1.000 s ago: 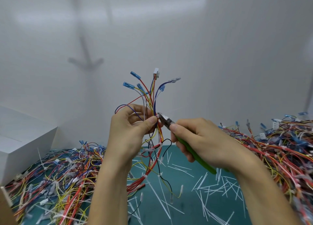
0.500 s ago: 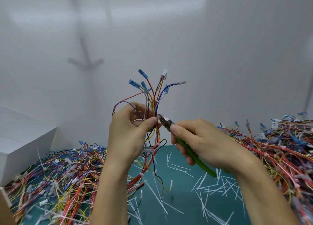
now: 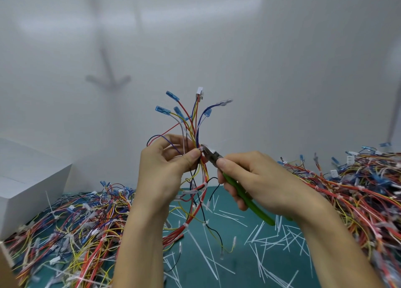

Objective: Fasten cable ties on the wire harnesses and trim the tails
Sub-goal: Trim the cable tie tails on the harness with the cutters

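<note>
person's got one wire harness [image 3: 195, 123] held up in the middle of the scene, above the teal mat [image 3: 238, 266]. left hand [image 3: 165, 168] is pinching the bundle, thumb pressed over the wires against the curled fingers behind, right at a small white cable tie [image 3: 200, 150]. above the grip the wires fan out in red, yellow, blue and white, ending in blue sleeved terminals [image 3: 162, 109] and one white plug connector [image 3: 199, 92] at the very top. below the grip the rest of the harness hangs down to the mat, with more white ties along it.

right hand [image 3: 260, 183] is wrapped around the green handles of a pair of side cutters [image 3: 211, 155], index finger stretched along the top toward the head. the steel nose is touching the bundle right at that tie, just beside the left thumb tip. can't tell if the blades are closed or a bit apart, too small.

mat's littered with cut white tie tails [image 3: 271, 240], mostly near and right of centre. big tangled pile of harnesses [image 3: 76, 227] on the left, a bigger heap [image 3: 358, 190] on the right. white box [image 3: 28, 183] at the left edge, plain white wall [image 3: 282, 71] behind everything.
</note>
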Demonstrator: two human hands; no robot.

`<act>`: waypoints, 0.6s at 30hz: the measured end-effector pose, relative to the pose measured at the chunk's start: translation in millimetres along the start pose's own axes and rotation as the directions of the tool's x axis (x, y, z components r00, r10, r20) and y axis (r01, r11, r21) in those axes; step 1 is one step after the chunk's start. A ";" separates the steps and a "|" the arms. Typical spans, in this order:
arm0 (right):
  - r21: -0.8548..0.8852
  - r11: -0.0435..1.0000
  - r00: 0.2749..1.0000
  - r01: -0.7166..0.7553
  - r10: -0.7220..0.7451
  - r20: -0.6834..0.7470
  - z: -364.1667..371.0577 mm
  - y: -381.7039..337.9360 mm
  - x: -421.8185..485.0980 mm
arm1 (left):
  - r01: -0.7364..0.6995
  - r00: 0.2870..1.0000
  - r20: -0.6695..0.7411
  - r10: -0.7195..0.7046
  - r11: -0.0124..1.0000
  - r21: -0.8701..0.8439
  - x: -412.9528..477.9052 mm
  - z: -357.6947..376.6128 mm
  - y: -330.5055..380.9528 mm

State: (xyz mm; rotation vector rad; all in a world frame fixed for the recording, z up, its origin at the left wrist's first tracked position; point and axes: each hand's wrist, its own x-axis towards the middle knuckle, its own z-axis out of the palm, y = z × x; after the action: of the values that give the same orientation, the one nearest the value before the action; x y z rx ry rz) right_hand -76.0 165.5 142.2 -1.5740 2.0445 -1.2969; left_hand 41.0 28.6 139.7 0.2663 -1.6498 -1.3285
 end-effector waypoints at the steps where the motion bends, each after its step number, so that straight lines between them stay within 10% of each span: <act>1: 0.001 1.000 1.000 0.002 -0.002 -0.001 -0.1 0.2 0.2 | 0.008 1.000 0.001 -0.008 1.000 -0.010 -0.1 0.3 0.1; 18: -0.015 1.000 1.000 0.011 -0.012 -0.012 1.6 1.5 2.5 | 0.088 0.996 -0.006 -0.089 0.993 -0.083 1.6 -0.4 -4.1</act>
State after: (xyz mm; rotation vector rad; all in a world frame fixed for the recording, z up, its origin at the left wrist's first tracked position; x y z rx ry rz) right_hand -76.9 162.6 140.8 -1.5907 2.0600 -1.3010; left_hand 38.9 25.7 137.0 0.2990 -1.5867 -1.4564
